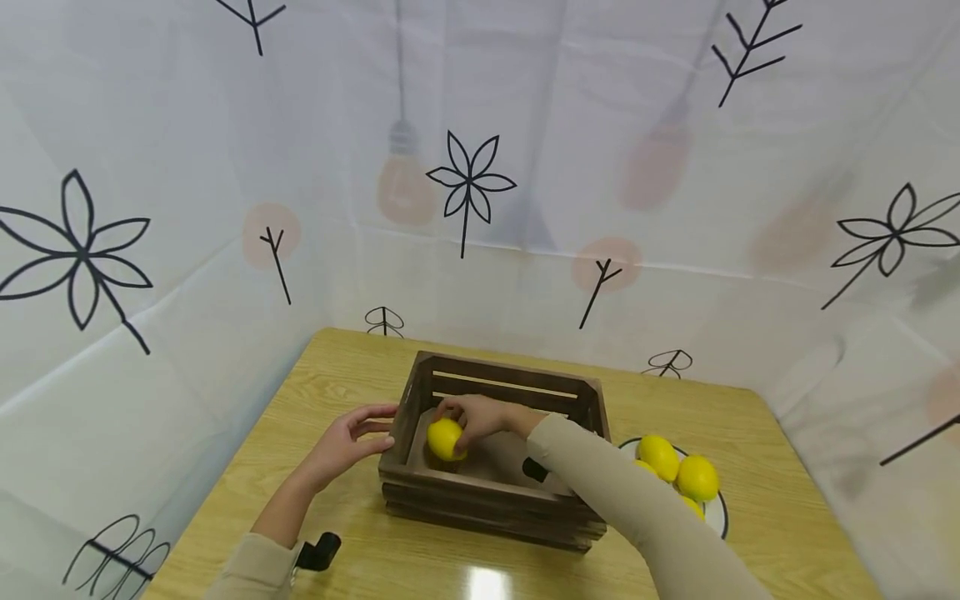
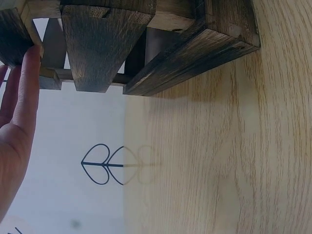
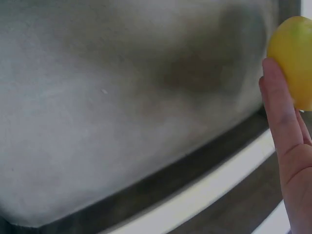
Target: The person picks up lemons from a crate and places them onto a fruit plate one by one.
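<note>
A dark wooden slatted crate (image 1: 487, 492) stands on the light wooden table (image 1: 352, 375). My right hand (image 1: 468, 421) reaches down into the crate's left end and grips a yellow lemon (image 1: 445, 438), which also shows at the right edge of the right wrist view as the lemon (image 3: 295, 58) held by my fingers (image 3: 282, 122) above the crate's grey floor. My left hand (image 1: 352, 442) is open, its straight fingers touching the crate's left outer wall; in the left wrist view the fingers (image 2: 27, 92) rest against the crate (image 2: 107, 44).
A white plate (image 1: 716, 512) with several more lemons (image 1: 678, 471) lies right of the crate, partly behind my right sleeve (image 1: 637, 517). White printed cloth walls (image 1: 480, 167) close in the table at the back and both sides.
</note>
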`<state>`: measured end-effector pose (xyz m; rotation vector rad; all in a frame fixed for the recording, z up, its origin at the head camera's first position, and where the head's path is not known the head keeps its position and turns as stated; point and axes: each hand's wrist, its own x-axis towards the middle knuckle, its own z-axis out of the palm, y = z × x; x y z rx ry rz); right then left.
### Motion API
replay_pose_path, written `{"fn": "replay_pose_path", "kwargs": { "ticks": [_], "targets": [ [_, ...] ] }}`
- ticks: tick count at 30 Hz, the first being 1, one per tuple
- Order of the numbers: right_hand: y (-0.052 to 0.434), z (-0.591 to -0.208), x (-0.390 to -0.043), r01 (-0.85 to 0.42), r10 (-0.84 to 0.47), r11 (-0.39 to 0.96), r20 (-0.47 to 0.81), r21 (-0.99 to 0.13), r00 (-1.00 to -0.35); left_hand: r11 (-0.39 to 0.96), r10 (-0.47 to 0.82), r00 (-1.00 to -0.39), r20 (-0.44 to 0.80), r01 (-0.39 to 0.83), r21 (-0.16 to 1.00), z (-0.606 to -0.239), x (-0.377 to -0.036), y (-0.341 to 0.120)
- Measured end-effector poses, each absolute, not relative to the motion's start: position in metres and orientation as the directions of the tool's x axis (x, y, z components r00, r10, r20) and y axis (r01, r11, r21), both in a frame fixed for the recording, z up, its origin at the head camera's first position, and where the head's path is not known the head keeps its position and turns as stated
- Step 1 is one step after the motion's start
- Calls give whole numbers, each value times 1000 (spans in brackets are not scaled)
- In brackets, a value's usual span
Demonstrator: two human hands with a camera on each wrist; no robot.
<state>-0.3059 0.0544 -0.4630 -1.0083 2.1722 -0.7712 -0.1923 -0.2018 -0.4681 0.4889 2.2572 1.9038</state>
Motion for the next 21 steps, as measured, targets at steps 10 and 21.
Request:
{"fn": "replay_pose_path", "kwargs": {
  "ticks": [10, 21],
  "targets": [
    [70, -430, -304, -436, -839, 387, -114, -812, -533, 153, 334, -940, 75, 132, 979, -468, -191, -199],
    [88, -397, -290, -279, -766, 306, -61, -910, -640, 172, 323, -942, 87, 149, 974, -466, -189, -199]
  ]
}}
